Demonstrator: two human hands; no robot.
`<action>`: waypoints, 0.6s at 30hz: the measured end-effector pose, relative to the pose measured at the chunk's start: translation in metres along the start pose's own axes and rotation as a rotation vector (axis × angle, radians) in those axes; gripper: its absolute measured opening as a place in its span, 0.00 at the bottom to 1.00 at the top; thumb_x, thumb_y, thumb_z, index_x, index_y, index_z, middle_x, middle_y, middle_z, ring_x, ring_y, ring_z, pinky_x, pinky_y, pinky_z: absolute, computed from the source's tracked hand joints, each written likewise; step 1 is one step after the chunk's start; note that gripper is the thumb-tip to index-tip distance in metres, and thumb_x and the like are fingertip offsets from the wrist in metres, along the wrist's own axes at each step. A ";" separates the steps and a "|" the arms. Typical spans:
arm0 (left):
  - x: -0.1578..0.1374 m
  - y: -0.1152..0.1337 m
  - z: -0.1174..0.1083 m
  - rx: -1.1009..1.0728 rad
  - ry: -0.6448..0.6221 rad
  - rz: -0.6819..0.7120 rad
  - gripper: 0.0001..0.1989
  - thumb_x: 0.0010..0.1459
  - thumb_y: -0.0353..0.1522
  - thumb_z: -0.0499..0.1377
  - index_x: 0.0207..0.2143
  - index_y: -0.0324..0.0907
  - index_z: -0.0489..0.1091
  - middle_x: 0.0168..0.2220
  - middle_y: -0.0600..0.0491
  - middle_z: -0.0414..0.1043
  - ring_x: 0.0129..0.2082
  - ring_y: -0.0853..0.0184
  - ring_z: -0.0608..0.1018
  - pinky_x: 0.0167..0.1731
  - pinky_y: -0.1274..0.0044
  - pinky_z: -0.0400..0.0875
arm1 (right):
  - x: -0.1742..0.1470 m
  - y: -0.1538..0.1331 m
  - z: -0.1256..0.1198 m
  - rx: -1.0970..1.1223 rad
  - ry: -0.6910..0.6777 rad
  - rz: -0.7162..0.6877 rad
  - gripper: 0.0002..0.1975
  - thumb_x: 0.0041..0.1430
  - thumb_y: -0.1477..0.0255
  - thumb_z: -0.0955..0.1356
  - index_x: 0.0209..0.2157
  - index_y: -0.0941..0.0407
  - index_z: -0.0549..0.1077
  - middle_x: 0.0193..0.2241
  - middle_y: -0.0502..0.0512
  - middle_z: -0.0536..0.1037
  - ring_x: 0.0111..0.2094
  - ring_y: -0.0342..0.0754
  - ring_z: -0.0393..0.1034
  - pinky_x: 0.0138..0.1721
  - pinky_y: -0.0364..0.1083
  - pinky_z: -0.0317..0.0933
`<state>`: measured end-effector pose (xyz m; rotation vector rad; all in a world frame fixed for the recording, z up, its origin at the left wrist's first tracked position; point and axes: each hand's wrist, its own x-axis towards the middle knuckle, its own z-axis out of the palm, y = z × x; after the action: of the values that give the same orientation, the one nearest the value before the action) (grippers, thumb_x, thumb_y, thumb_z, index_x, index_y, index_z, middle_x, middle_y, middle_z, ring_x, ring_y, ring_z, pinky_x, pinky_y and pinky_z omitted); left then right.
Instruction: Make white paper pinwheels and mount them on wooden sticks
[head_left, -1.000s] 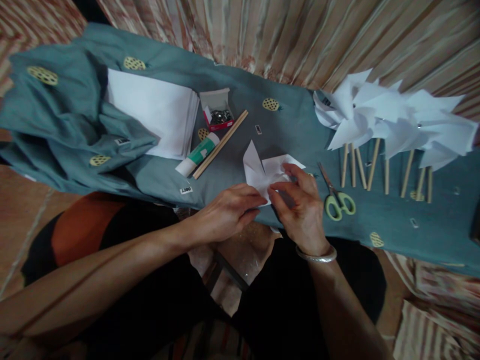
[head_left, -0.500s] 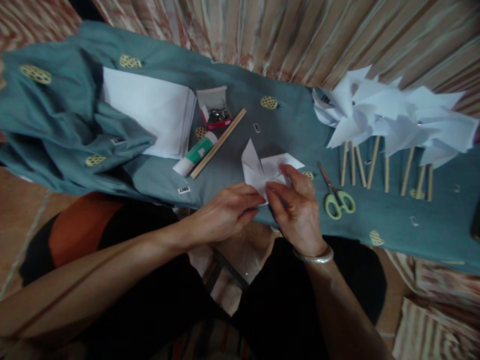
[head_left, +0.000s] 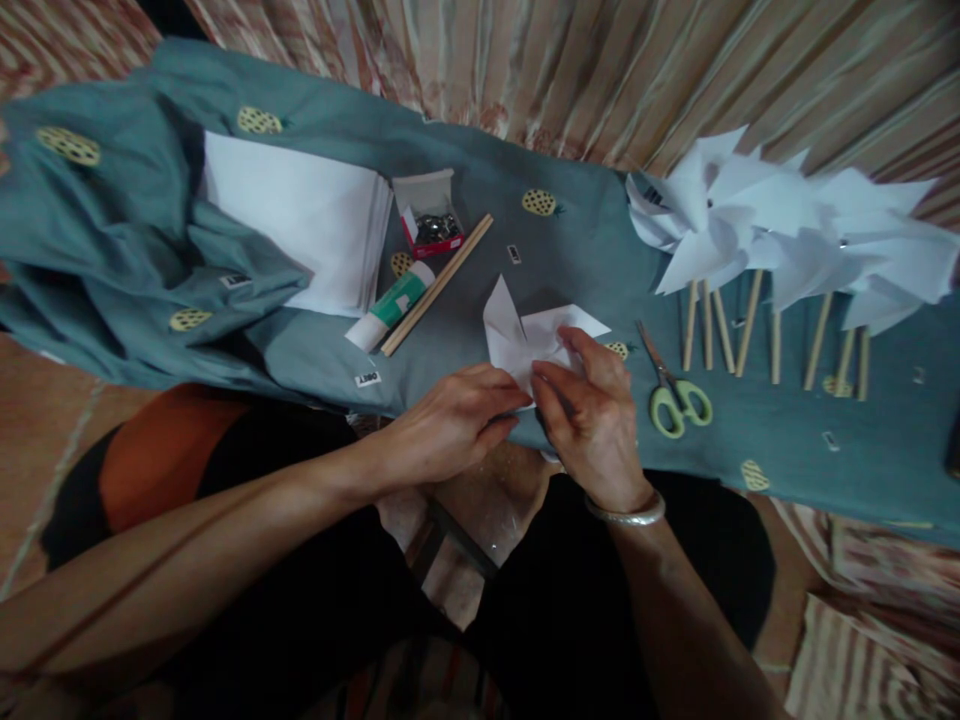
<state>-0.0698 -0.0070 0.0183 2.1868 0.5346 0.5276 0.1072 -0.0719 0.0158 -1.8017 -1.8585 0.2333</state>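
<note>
A white paper pinwheel (head_left: 506,335), partly folded, lies near the front edge of the cloth with two pointed blades standing out. My left hand (head_left: 457,420) pinches its lower left part between thumb and fingers. From the other side my right hand (head_left: 596,415), with a silver bangle at the wrist, presses and grips the paper near its centre. The fingers of both hands hide the middle and lower part of the paper. Just right of my right hand lie scissors (head_left: 679,400) with green handles, blades pointing away.
Finished white pinwheels (head_left: 780,220) on wooden sticks lie at the right. Left of centre are two wooden sticks (head_left: 442,280), a green and white glue stick (head_left: 390,307), an open red box (head_left: 435,228) of small metal pins and a paper stack (head_left: 300,215). A patterned teal cloth (head_left: 577,240) covers the table.
</note>
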 end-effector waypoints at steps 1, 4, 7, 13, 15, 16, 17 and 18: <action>0.000 0.000 0.000 0.001 0.001 0.001 0.11 0.60 0.25 0.54 0.43 0.39 0.73 0.40 0.47 0.75 0.42 0.64 0.76 0.45 0.73 0.72 | 0.000 0.000 0.000 0.000 -0.003 0.000 0.14 0.66 0.68 0.62 0.48 0.46 0.75 0.59 0.53 0.66 0.60 0.59 0.60 0.60 0.61 0.55; 0.001 0.000 0.000 0.010 -0.003 -0.005 0.10 0.60 0.25 0.55 0.42 0.39 0.74 0.40 0.48 0.75 0.42 0.64 0.76 0.44 0.73 0.71 | 0.001 -0.001 0.000 -0.014 -0.009 -0.012 0.14 0.65 0.69 0.62 0.48 0.48 0.75 0.59 0.54 0.66 0.60 0.59 0.60 0.59 0.61 0.55; 0.001 0.000 0.001 0.013 -0.016 -0.006 0.10 0.60 0.25 0.55 0.42 0.38 0.73 0.40 0.47 0.75 0.42 0.64 0.76 0.44 0.73 0.72 | 0.000 -0.004 -0.001 -0.080 -0.022 -0.029 0.14 0.66 0.71 0.61 0.47 0.51 0.75 0.59 0.56 0.65 0.60 0.58 0.60 0.58 0.60 0.56; 0.001 -0.001 0.001 0.001 -0.020 -0.018 0.11 0.60 0.25 0.54 0.41 0.37 0.74 0.40 0.46 0.75 0.43 0.64 0.76 0.44 0.73 0.72 | -0.004 -0.007 0.001 -0.170 -0.064 -0.041 0.15 0.64 0.74 0.60 0.48 0.54 0.73 0.63 0.60 0.61 0.62 0.60 0.56 0.57 0.61 0.55; 0.001 -0.004 0.002 -0.001 -0.021 -0.004 0.11 0.60 0.25 0.54 0.42 0.38 0.74 0.40 0.46 0.75 0.43 0.64 0.76 0.44 0.72 0.72 | -0.005 -0.006 0.003 -0.170 -0.047 -0.056 0.15 0.64 0.74 0.60 0.48 0.54 0.72 0.63 0.60 0.61 0.62 0.59 0.55 0.58 0.60 0.54; 0.001 -0.005 0.002 -0.001 -0.018 0.007 0.11 0.60 0.26 0.54 0.42 0.38 0.74 0.40 0.47 0.76 0.43 0.64 0.76 0.45 0.73 0.72 | -0.006 -0.005 0.005 -0.175 -0.036 -0.065 0.15 0.64 0.74 0.60 0.48 0.54 0.72 0.63 0.61 0.61 0.62 0.59 0.55 0.58 0.60 0.53; 0.001 -0.007 0.002 0.000 -0.017 0.019 0.11 0.60 0.26 0.54 0.42 0.39 0.74 0.40 0.47 0.76 0.43 0.64 0.77 0.45 0.73 0.72 | -0.006 -0.004 0.006 -0.181 -0.024 -0.073 0.15 0.64 0.74 0.59 0.48 0.55 0.72 0.62 0.62 0.61 0.62 0.58 0.56 0.58 0.59 0.53; 0.001 -0.008 0.002 0.004 -0.014 0.031 0.11 0.60 0.26 0.54 0.42 0.39 0.74 0.40 0.47 0.76 0.43 0.64 0.77 0.45 0.73 0.72 | -0.007 -0.003 0.008 -0.185 -0.011 -0.078 0.15 0.64 0.74 0.59 0.48 0.55 0.72 0.62 0.62 0.62 0.62 0.57 0.56 0.58 0.59 0.53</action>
<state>-0.0693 -0.0031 0.0111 2.2043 0.4951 0.5276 0.1003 -0.0767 0.0090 -1.8460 -2.0109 0.0434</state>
